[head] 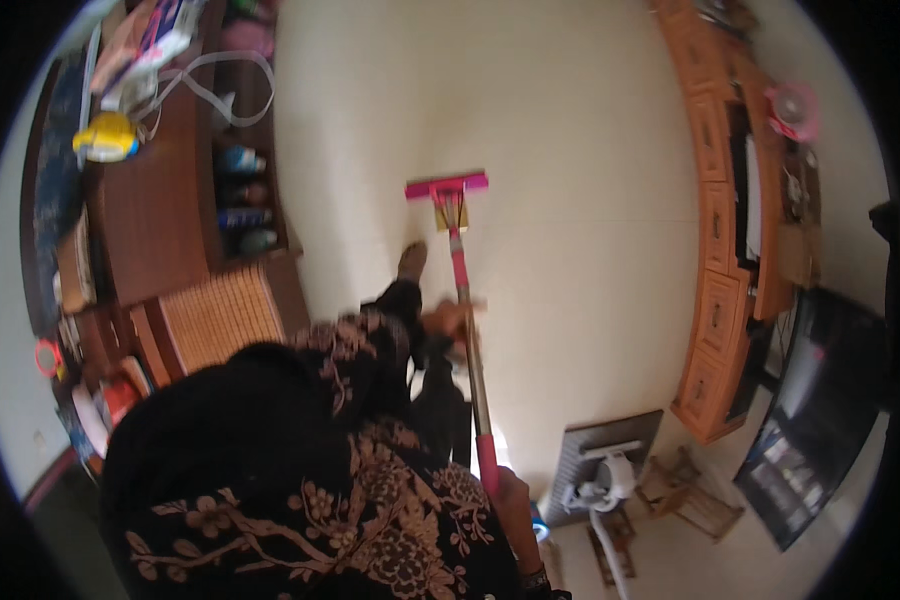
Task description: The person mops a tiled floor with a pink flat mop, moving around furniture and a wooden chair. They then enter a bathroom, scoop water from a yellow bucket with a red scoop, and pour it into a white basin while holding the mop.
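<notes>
A sponge mop (447,187) with a pink head and a long metal pole stands on the pale floor, ahead of my one visible foot. Around the middle of the pole is my left hand (448,318), somewhat blurred. My right hand (508,491) grips the pink sleeve at the pole's upper end, beside my dark flowered garment. A yellowish sponge part shows just behind the pink head.
A dark wooden cabinet (157,187) with bottles on its shelves runs along the left. Orange-brown wooden drawers (716,229) line the right, near a dark television (814,405). A white pedestal device (607,480) and small wooden stools (701,506) stand at the lower right.
</notes>
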`<control>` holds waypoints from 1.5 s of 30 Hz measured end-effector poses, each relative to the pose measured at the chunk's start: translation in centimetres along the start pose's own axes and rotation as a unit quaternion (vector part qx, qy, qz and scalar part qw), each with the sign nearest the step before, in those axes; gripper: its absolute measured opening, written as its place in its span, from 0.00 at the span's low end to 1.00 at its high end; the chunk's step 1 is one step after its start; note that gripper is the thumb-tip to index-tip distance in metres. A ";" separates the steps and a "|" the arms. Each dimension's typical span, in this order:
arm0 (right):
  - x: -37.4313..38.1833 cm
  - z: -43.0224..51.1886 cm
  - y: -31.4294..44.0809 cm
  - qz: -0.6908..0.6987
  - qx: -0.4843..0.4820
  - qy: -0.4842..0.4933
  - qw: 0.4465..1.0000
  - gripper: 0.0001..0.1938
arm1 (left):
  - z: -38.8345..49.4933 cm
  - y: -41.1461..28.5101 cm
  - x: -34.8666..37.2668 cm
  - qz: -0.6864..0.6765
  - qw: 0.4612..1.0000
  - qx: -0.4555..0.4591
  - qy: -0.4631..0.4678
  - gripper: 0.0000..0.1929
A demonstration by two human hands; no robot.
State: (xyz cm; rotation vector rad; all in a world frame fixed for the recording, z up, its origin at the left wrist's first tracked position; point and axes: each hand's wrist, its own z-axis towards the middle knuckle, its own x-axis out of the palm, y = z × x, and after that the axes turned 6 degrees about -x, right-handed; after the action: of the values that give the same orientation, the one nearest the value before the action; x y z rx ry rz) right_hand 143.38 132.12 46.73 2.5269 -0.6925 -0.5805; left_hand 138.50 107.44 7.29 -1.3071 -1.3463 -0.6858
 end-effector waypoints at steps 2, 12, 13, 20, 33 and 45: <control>-1.5 -0.7 1.9 0.013 -0.082 -0.017 0.996 0.15 | -3.1 -6.3 -1.3 -0.309 0.864 0.076 -0.390 0.25; -6.8 4.5 -6.5 -0.103 0.072 -0.052 0.991 0.14 | -11.8 -22.3 1.8 -0.234 0.767 0.286 -0.525 0.17; -7.9 6.6 -6.9 -0.144 0.126 -0.043 0.981 0.14 | -11.6 -24.2 1.9 -0.379 0.733 0.277 -0.492 0.18; -19.7 22.3 -1.9 -0.617 0.006 0.006 0.787 0.18 | -15.0 -36.3 5.3 -0.381 0.766 0.374 -0.358 0.07; -29.6 63.4 36.4 -0.272 -0.257 -0.205 0.904 0.19 | -21.4 -64.8 8.7 0.013 0.734 0.455 -0.504 0.13; -28.6 79.3 59.6 -0.413 -0.254 -0.210 0.849 0.24 | -35.6 -82.4 0.1 0.147 0.681 0.650 -0.304 0.15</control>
State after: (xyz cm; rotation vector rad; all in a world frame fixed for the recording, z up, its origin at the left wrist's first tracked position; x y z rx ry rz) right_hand 59.51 77.47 21.54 2.0854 0.4587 -1.4150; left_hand 71.97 55.79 38.27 -0.4500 -1.5267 0.9713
